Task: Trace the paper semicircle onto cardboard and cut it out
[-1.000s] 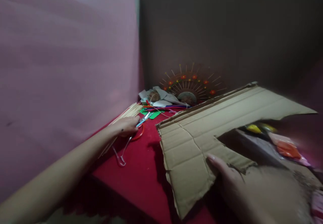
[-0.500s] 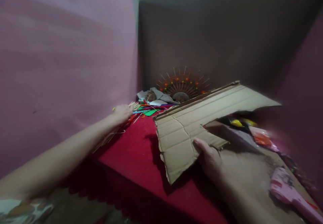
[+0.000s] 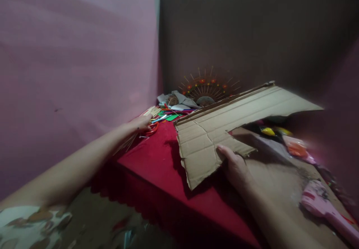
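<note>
My left hand reaches to the far left edge of the table, fingers curled down at the red-orange handles of a pair of scissors; its fingertips are partly hidden. A bundle of thin wooden sticks lies just beyond and under that hand. My right hand grips a large cut piece of brown corrugated cardboard by its near edge, thumb on top and fingers out of sight underneath. The cardboard is tilted over the table, with a notch on its right side and a crease near the thumb.
A red cloth covers the table. At the back are a green sheet, crumpled paper and a fan-shaped stick decoration. On the right lie a pink glue gun and an orange packet. Walls close in behind and left.
My left hand has come slightly nearer, from the sticks onto the red-orange handles, which now show more. My right hand still holds the cardboard. The view has tipped slightly downward and left.
</note>
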The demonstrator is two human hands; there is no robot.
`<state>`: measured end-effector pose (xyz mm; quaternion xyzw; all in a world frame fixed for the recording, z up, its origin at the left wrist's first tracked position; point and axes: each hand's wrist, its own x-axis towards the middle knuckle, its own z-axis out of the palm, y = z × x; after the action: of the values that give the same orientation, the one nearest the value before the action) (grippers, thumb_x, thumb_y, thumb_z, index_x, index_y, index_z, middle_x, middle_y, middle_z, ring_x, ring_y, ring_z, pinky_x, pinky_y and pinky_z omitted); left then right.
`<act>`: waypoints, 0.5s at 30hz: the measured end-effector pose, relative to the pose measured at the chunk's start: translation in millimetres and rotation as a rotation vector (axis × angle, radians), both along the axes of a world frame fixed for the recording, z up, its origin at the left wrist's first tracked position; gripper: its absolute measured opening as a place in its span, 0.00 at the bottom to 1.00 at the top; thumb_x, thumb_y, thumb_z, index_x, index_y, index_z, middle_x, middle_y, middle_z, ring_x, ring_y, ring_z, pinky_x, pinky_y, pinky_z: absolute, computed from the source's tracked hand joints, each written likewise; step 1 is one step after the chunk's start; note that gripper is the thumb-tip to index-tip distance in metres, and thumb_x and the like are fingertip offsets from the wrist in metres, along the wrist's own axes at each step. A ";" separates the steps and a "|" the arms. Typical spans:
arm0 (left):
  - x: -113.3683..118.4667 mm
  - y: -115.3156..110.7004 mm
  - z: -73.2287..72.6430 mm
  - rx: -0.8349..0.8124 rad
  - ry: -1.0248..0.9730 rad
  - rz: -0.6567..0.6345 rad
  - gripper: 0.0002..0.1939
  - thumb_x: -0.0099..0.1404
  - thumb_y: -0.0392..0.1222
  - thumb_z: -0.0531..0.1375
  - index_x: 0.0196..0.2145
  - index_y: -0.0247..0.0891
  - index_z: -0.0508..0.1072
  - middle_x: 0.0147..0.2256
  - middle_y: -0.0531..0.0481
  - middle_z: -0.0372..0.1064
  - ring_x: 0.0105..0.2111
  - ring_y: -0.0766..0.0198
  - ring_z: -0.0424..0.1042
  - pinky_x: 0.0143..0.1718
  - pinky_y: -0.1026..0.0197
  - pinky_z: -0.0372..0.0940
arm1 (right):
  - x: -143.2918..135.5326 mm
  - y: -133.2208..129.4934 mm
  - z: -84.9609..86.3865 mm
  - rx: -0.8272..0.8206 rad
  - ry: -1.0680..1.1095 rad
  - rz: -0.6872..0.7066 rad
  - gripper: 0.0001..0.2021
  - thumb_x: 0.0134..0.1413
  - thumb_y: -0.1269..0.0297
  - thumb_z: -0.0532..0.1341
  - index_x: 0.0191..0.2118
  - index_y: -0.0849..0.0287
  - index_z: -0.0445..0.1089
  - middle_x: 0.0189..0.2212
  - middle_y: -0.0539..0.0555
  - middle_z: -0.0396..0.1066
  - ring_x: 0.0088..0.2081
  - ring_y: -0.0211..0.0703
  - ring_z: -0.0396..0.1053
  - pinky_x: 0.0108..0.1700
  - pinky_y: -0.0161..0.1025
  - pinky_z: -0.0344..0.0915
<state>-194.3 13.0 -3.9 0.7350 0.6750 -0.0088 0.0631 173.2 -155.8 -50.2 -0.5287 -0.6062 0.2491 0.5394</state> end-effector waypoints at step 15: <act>-56.1 -34.0 6.8 0.120 -0.011 -0.111 0.16 0.68 0.44 0.63 0.51 0.36 0.72 0.51 0.43 0.71 0.49 0.54 0.72 0.50 0.46 0.70 | 15.2 11.5 -21.4 0.269 -0.459 0.012 0.23 0.49 0.70 0.52 0.46 0.64 0.79 0.44 0.63 0.80 0.45 0.60 0.80 0.50 0.53 0.76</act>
<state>-250.4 -20.9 2.9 0.7737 0.6324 0.0323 0.0221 188.4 -144.3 -71.6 -0.4910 -0.7435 0.0431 0.4519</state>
